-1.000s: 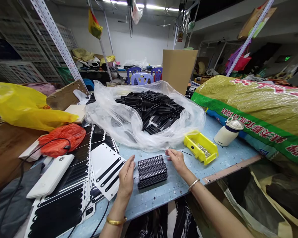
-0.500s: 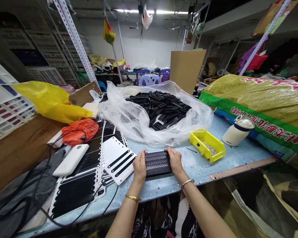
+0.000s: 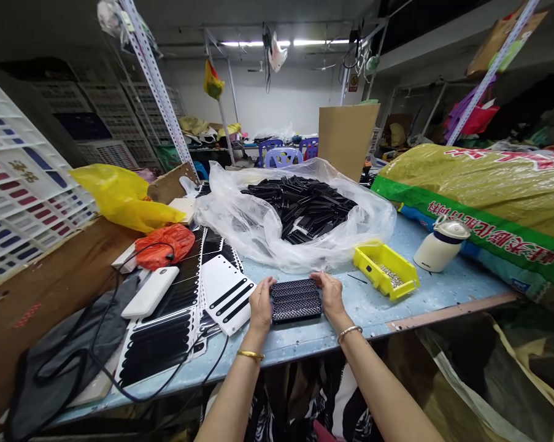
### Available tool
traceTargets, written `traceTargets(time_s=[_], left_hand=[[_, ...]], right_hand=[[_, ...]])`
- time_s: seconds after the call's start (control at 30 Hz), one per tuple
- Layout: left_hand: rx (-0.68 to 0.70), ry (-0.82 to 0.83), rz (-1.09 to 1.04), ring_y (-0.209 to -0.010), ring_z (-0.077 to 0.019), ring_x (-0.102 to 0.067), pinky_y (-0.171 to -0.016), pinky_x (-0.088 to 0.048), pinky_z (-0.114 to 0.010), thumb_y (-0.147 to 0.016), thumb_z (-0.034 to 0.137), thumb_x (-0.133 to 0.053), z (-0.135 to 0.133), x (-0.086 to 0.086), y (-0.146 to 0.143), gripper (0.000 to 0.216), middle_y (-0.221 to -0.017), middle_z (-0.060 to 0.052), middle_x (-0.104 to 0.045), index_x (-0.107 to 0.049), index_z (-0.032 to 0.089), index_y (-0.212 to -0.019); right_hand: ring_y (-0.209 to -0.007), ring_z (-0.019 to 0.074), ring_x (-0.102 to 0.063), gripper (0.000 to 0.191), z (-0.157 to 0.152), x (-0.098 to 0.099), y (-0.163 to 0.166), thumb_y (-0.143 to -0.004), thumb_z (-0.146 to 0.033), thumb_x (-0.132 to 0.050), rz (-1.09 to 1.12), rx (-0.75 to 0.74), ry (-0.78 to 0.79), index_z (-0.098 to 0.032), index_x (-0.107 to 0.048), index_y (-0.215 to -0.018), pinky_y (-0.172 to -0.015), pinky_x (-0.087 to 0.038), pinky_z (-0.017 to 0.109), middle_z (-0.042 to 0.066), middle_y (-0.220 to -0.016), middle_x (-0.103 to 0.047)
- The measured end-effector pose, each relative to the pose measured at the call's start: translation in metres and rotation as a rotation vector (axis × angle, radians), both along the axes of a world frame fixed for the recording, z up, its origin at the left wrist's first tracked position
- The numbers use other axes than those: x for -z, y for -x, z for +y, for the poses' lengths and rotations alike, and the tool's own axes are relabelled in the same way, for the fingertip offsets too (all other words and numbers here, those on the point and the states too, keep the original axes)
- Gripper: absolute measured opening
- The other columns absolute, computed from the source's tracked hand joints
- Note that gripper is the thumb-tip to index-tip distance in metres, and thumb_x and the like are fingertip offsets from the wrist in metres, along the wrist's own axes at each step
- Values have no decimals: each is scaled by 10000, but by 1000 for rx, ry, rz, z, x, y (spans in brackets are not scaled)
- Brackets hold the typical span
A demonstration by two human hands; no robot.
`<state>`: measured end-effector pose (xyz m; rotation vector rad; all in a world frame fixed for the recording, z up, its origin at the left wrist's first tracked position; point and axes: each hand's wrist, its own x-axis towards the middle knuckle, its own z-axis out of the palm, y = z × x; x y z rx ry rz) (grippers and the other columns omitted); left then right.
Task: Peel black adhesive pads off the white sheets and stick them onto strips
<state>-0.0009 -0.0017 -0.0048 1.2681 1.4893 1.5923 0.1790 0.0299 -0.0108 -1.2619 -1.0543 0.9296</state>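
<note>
Between my two hands is a black rectangular piece with a perforated, lattice-like surface (image 3: 296, 300), low over the front of the blue table (image 3: 350, 325). My left hand (image 3: 261, 304) grips its left end and my right hand (image 3: 329, 296) its right end, fingers closed along the short sides. Left of my left hand lies a white sheet with three black strips (image 3: 227, 296), on top of black-striped sheets (image 3: 159, 334). Behind the hands, a clear plastic bag (image 3: 258, 242) lies open around a heap of black slotted pieces (image 3: 304, 202).
A yellow bin (image 3: 387, 270) with small metal parts stands right of my hands, beside a white flask (image 3: 441, 245). A large green-yellow sack (image 3: 479, 184) lines the right side. At left are a white power bank (image 3: 151, 292), a cable, a red bag (image 3: 166, 245) and a white crate (image 3: 23, 184).
The camera view has turned slightly to the left. Both hands keep hold of the black lattice piece, which has tilted a little and lies about level with the table now.
</note>
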Motion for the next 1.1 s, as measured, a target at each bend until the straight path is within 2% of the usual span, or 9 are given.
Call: traceTargets(time_s=[0.3, 0.37, 0.47, 0.6, 0.7, 0.77, 0.87, 1.0, 1.1], left_hand=[[-36, -20, 169, -939, -232, -680, -923, -505, -410, -925, 338, -379, -1, -1, -6, 353, -943, -98, -745, -685, 168, -966], [-31, -20, 183, -973, -236, -685, -929, -512, -412, -927, 322, -373, -6, -3, -6, 362, -994, -107, -747, -691, 163, -998], [-11, -51, 260, -1160, -266, -617, -999, -478, -429, -911, 299, -428, -27, -8, -2, 349, -1185, -136, -694, -676, 157, -1112], [98, -237, 763, -1374, -306, -398, -1100, -367, -486, -816, 117, -501, -67, -11, 31, 475, -1302, -123, -628, -592, 177, -1278], [-35, -159, 1002, -1365, -410, -372, -1064, -351, -585, -675, 36, -543, -83, -7, 69, 577, -1304, -184, -607, -612, 141, -1238], [-79, -77, 1096, -1302, -432, -447, -1019, -379, -596, -682, 21, -522, -85, -4, 92, 424, -1209, -185, -660, -692, 154, -1046], [-121, -23, 1146, -1178, -406, -568, -947, -433, -563, -752, 26, -478, -83, -4, 111, 282, -1069, -144, -722, -701, 194, -794], [-217, -99, 1149, -1078, -351, -633, -868, -471, -502, -809, 75, -481, -89, -10, 114, 275, -1041, -99, -742, -708, 230, -820], [-231, -231, 1162, -985, -301, -674, -800, -494, -439, -837, 81, -465, -99, -11, 108, 290, -995, -82, -756, -712, 226, -880]], right_hand=[[-791, 240, -675, 504, -5, -1, 2, -761, -643, -515, -35, 2, -4, -184, -716, -710, -772, -522, 358, 97, -807, -751], [-799, 253, -689, 481, -5, -1, 2, -732, -635, -561, 46, 15, 12, -181, -719, -717, -758, -533, 372, 109, -807, -753], [-803, 270, -706, 467, -4, -5, -2, -669, -629, -630, 192, 44, 33, -170, -704, -722, -713, -551, 379, 128, -814, -750], [-696, 266, -697, 449, -12, -23, -15, -605, -600, -701, 220, 93, 67, -158, -677, -683, -596, -541, 357, 116, -715, -725], [-631, 240, -663, 360, -33, -46, -16, -665, -520, -699, -64, 71, 0, -162, -703, -700, -533, -500, 318, 84, -636, -696], [-591, 215, -636, 265, -52, -60, -5, -729, -442, -678, -265, -61, -115, -180, -719, -737, -538, -497, 313, 63, -628, -686], [-579, 192, -616, 146, -77, -72, 27, -779, -309, -660, -523, -335, -359, -199, -724, -851, -517, -490, 299, 63, -705, -689], [-846, 250, -636, 292, -88, -73, 74, -807, -140, -564, -850, -503, -715, -173, -680, -1073, -733, -523, 370, 133, -992, -694], [-914, 269, -594, 414, -78, -72, 99, -759, -80, -584, -1126, -523, -791, -153, -633, -1164, -768, -487, 392, 167, -1219, -620]])
